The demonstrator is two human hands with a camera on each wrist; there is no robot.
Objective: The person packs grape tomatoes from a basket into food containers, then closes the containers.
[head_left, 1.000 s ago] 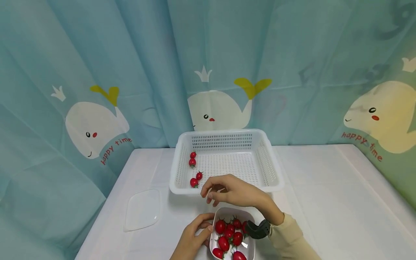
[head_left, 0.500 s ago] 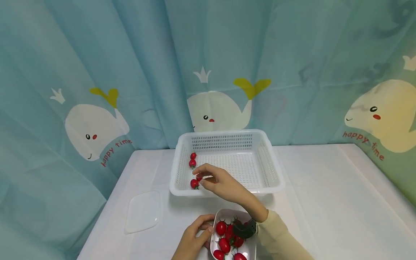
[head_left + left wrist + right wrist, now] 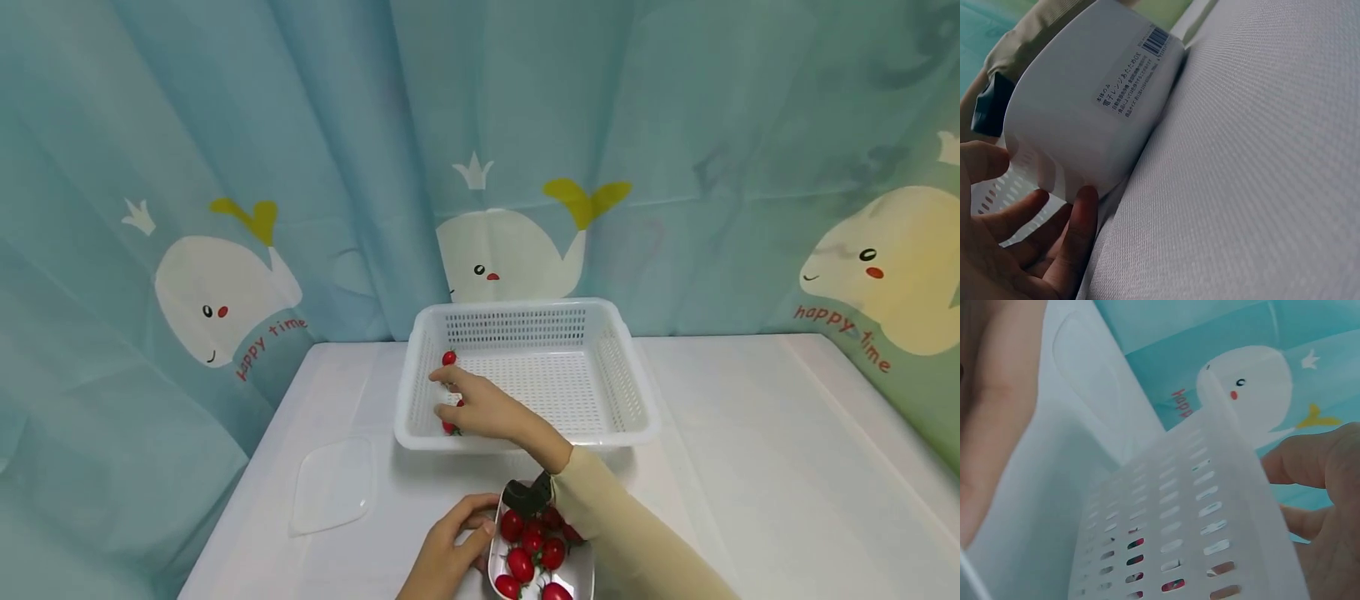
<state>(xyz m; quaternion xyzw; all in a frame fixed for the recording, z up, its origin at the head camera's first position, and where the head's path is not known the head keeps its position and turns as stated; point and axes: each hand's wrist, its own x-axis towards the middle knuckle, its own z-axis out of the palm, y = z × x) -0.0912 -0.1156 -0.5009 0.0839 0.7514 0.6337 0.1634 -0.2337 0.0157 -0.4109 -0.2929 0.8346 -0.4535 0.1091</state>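
Observation:
My left hand (image 3: 448, 546) holds the left side of a white plastic container (image 3: 580, 575), fingertips against its wall and corner. Several cherry tomatoes (image 3: 520, 564) with green stems lie in that container. In the left wrist view, a printed label (image 3: 1137, 69) shows on the container's wall. My right hand (image 3: 483, 406) reaches over the near left part of a white slotted basket (image 3: 637, 400), thumb and fingers spread apart. One cherry tomato (image 3: 449, 357) lies just beyond these fingers, and others under the hand are partly hidden. The right wrist view shows red through the basket's slots (image 3: 1172, 585).
A clear lid (image 3: 333, 486) lies on the white-covered table (image 3: 757, 467), left of the container. Behind the basket hangs a blue curtain (image 3: 337, 167) with whale prints. A black device (image 3: 527, 495) on the right wrist overlaps the container's far edge in the head view.
My right hand has moved forward and left, from between the container and basket to over the tomatoes in the basket, its fingers spreading. The left hand stays at the container.

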